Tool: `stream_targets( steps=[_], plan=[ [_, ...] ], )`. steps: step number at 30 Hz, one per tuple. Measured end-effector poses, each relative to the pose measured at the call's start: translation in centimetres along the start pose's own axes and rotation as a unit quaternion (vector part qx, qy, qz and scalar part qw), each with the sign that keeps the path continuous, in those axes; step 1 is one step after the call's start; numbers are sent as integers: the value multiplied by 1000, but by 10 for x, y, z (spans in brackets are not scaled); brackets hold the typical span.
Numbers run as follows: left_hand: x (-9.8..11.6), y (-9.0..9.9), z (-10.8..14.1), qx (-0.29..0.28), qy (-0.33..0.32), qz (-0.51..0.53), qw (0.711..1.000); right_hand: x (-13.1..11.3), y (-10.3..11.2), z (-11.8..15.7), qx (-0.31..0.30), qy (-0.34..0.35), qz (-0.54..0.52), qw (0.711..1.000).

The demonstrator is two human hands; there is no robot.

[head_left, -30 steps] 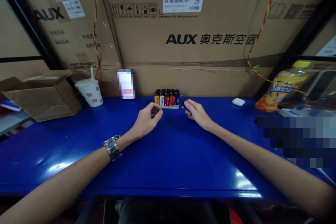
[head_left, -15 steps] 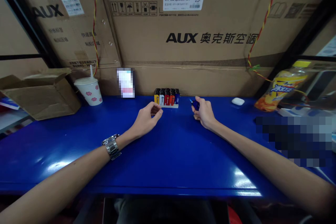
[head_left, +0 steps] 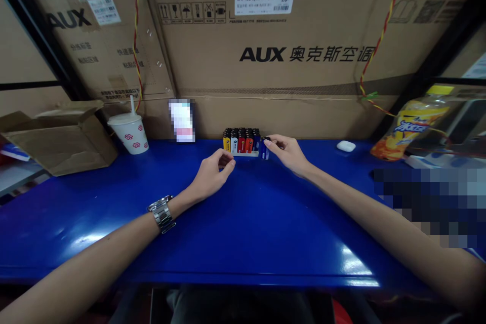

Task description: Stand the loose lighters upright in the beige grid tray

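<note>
My right hand (head_left: 286, 153) pinches a blue lighter (head_left: 265, 149) between thumb and fingers. It is upright, just beside the right end of a small white tray (head_left: 245, 155). In that tray stand several lighters (head_left: 242, 143) in close rows, with yellow, white, red, orange and blue ones along the front. My left hand (head_left: 216, 171) is at the tray's front left corner, its fingers loosely curled and the thumb apart from them. Nothing shows in it; whether its fingertips touch the tray I cannot tell. A metal watch (head_left: 162, 214) is on my left wrist.
On the blue table (head_left: 243, 233) stand an open cardboard box (head_left: 76, 144), a paper cup with a straw (head_left: 131, 134) and a phone (head_left: 182, 120). To the right are a white case (head_left: 346, 146) and a drink bottle (head_left: 413, 124). Large cardboard (head_left: 304, 81) walls the back.
My right hand has moved left with the blue lighter, bringing it from apart to close beside the tray, now upright. A small bluish glow at its top no longer shows. My left hand stays put.
</note>
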State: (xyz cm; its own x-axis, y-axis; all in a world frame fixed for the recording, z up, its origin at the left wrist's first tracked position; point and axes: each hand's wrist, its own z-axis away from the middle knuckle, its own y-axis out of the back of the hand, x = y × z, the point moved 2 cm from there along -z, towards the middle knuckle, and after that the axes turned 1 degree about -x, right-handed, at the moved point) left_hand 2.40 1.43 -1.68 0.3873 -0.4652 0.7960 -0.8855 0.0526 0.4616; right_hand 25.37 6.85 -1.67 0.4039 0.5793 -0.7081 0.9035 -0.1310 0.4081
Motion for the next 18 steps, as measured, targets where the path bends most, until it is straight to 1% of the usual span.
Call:
stream_targets(
  steps=[2,6,10,13,16,18],
  plan=[
    [1,0,0,-2,3,0,1000,4,-3,-8,-7,3,-15,1000],
    [1,0,0,-4,1,1,1000,15,-10,-20,1,-4,-11,1000],
    [3,1,0,-2,-2,-3,1000,20,-10,-23,-18,-19,-27,999],
    [5,1,1,-3,-13,-34,999,20,-5,-21,-5,-44,-76,996],
    [6,4,0,9,-61,-109,992,22,3,-16,18,-58,-86,994],
    [6,7,-4,23,-126,-179,976,23,9,-10,2,-62,-77,995]
  ],
)
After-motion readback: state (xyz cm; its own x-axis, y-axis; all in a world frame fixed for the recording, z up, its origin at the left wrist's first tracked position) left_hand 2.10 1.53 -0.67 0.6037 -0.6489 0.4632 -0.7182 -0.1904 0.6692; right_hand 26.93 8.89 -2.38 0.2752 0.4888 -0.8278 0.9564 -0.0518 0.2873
